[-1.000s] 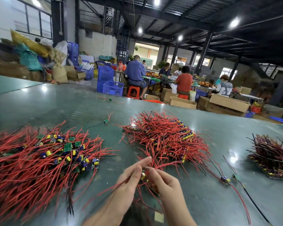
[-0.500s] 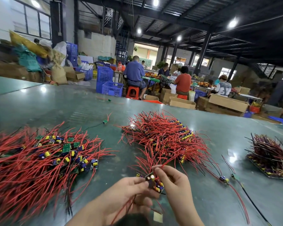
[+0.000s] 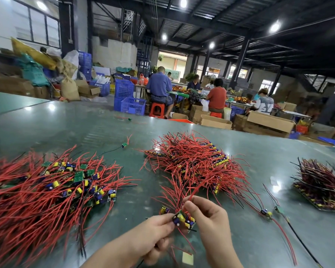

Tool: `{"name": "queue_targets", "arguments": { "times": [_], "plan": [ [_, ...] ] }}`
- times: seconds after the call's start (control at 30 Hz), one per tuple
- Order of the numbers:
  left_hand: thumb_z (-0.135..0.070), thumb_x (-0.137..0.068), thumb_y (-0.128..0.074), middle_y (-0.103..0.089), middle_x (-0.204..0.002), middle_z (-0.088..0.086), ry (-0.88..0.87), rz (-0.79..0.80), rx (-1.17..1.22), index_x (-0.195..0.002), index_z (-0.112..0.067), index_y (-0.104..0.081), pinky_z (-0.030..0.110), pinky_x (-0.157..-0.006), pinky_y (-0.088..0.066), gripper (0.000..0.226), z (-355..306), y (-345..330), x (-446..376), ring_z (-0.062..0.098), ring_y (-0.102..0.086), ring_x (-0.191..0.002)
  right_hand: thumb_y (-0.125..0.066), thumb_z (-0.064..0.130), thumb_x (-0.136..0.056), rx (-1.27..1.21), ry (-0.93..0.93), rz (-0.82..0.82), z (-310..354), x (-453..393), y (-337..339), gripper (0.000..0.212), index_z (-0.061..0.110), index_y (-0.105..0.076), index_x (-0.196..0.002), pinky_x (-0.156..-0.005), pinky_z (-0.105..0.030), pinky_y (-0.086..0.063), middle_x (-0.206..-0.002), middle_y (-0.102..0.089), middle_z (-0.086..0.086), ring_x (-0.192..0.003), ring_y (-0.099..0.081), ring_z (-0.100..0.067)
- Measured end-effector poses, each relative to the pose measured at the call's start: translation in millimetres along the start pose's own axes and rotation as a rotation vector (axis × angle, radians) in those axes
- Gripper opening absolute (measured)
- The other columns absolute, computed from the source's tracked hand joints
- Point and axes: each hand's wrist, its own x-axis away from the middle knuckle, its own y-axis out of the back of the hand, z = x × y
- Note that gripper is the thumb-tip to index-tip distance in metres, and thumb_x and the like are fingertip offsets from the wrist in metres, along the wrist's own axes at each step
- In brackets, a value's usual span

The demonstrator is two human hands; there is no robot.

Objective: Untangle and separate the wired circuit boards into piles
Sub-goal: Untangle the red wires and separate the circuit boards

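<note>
- The left hand [image 3: 153,235] has its grip pinched on a small bunch of circuit boards [image 3: 183,220] with yellow and blue parts. The right hand [image 3: 211,219] has its grip pinched on one red wire [image 3: 196,188] that comes up out of that bunch.
- A second ago both hands were close together, low over the desk [image 3: 240,144], with the wires bunched between the fingers. Now the bunch is lifted up in plain view, and the right hand has moved to one wire and is pulling it up and away.
- I think this means one board is being picked out of the knot, so it may come free soon.
- More red wires fan out from the bunch toward the middle pile [image 3: 193,163], which lies just behind the hands. Some of them look like they cross the pile's own wires, so they could snag.
- The big left pile [image 3: 46,190] sits to the left, with green boards showing on top. It has not changed.
- A darker pile [image 3: 323,186] sits far to the right, well apart.
- A few loose boards with wires [image 3: 267,211] lie on the desk between the hands and that right pile.
- A small pale paper scrap [image 3: 188,258] lies on the desk under the hands.
</note>
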Motion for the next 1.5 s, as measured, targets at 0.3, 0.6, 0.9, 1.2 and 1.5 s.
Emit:
{"name": "queue_targets", "arguments": {
  "times": [0.3, 0.6, 0.9, 1.2, 1.5],
  "plan": [
    [-0.027, -0.098, -0.037, -0.022, -0.046, -0.008, -0.034, 0.063, 0.238, -0.088, -0.015, -0.049, 0.007, -0.034, -0.012, 0.020, -6, -3, 4, 0.001, -0.012, -0.030, -0.063, 0.000, -0.078, -0.260, -0.090, -0.163, -9, -2, -5, 0.022, 0.014, -0.076, -0.068, -0.052, -0.015, -0.050, -0.066, -0.070, -0.010, -0.057, -0.064, -0.009],
    [-0.016, -0.101, -0.039, -0.035, -0.038, -0.010, -0.188, -0.192, -0.226, -0.085, -0.013, -0.042, 0.013, -0.037, -0.025, 0.016, -5, 4, 2, 0.003, -0.027, -0.031, -0.067, -0.003, -0.080, 0.110, 0.095, -0.157, -8, -4, 3, 0.026, 0.019, -0.075, -0.069, -0.062, -0.010, -0.048, -0.070, -0.073, -0.001, -0.064, -0.065, -0.003],
    [-0.041, -0.092, -0.047, -0.049, -0.057, -0.014, -0.370, -0.322, -0.941, -0.076, -0.042, -0.033, 0.023, -0.053, -0.031, 0.021, 4, 7, 1, 0.016, -0.038, -0.058, -0.067, -0.007, -0.078, 0.225, 0.149, -0.192, -11, -4, 1, 0.033, 0.022, -0.073, -0.065, -0.062, -0.008, -0.046, -0.070, -0.072, 0.004, -0.063, -0.063, -0.001],
    [-0.053, -0.089, -0.034, -0.061, -0.074, -0.005, -0.453, -0.481, -1.128, -0.105, -0.038, -0.032, 0.030, -0.062, -0.036, 0.022, 4, 10, 5, 0.020, -0.059, -0.076, -0.069, -0.002, -0.079, 0.254, 0.157, -0.141, -6, -1, -1, 0.025, 0.022, -0.074, -0.072, -0.062, -0.012, -0.049, -0.070, -0.073, 0.004, -0.062, -0.063, 0.000],
    [-0.046, -0.081, -0.038, -0.050, -0.037, -0.007, -0.716, -0.692, -1.539, -0.089, -0.029, -0.063, 0.014, -0.027, -0.023, 0.032, 5, 3, -1, 0.010, -0.044, -0.025, -0.071, 0.002, -0.078, 0.119, 0.021, -0.098, -5, -2, 1, 0.016, 0.016, -0.077, -0.071, -0.058, -0.011, -0.048, -0.070, -0.073, -0.004, -0.063, -0.065, -0.003]
  ]
}}
